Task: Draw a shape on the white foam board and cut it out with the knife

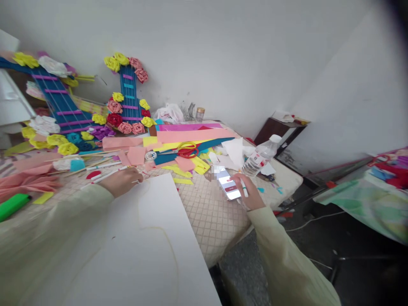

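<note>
Presently, the right hand is pinching a white pen by the phone, right of the white sheet, ideally angled off-screen. By the sheet's far edge, the left hand is resting curled, its hold unclear.

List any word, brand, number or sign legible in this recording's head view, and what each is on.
None can be read with certainty.
Smartphone screen: dark red, button-like blocks with marks too small and blurred to read.
Plastic bottle label: red and white print, too blurred to read.
White board: faint curved lines and a small dark mark, no lettering seen.
</note>
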`<state>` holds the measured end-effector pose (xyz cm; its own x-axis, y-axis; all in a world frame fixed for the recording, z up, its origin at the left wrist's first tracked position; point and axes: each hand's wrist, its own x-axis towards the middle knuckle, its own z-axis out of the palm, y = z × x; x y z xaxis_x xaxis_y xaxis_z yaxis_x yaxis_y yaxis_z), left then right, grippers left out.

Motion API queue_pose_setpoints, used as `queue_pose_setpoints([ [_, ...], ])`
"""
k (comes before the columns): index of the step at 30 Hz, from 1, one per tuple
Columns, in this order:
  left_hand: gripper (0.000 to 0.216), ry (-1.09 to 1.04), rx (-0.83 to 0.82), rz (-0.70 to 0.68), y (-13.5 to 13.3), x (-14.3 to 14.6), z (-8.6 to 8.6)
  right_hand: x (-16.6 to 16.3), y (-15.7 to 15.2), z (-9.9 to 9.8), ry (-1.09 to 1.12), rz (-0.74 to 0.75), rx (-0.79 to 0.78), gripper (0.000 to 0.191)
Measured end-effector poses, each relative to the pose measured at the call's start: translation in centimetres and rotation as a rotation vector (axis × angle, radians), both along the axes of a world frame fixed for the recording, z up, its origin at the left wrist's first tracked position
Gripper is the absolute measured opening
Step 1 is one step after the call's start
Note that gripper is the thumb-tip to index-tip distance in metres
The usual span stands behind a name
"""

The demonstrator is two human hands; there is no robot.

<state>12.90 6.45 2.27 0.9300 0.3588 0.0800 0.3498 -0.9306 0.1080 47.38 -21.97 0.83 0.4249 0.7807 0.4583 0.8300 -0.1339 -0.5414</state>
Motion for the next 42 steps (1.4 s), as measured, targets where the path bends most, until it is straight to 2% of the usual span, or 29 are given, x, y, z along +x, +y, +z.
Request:
queue_pose_setpoints([
  [9, 0.024, 0.008, 0.015, -0.006, -0.1, 0.1, 0.3, -0.2, 1.1, -0.3, -0.100, 0.099, -0.117, 0.036],
  [13, 0.023, 0.002, 0.025, -0.009, -0.1, 0.1, 0.2, 0.6, 1.7, 0.6, -0.118, 0.098, -0.128, 0.039],
  [18, 0.023, -0.024, 0.029, -0.016, 0.4, 0.1, -0.4, 1.9, 4.2, 1.3, -0.140, 0.135, -0.183, 0.035],
  [23, 0.023, -0.022, 0.035, -0.021, 0.7, 0.2, -0.6, 2.6, 7.3, 0.1, -0.167, 0.179, -0.241, 0.030],
  [26, 0.024, -0.015, 0.035, -0.020, 0.6, 0.3, -0.6, 2.9, 7.8, 0.0, -0.175, 0.172, -0.257, 0.027],
  [29, 0.022, -0.015, 0.026, -0.027, 0.6, 0.4, -0.5, 3.3, 6.6, 0.7, -0.177, 0.166, -0.256, 0.028],
  [35, 0.024, -0.020, 0.027, -0.031, 0.7, 0.3, -0.6, 3.2, 1.8, 2.3, -0.169, 0.158, -0.191, 0.035],
  [42, 0.021, -0.035, 0.037, -0.034, 1.0, 0.3, -1.0, 1.8, -2.1, 1.4, -0.126, 0.171, -0.156, 0.035],
])
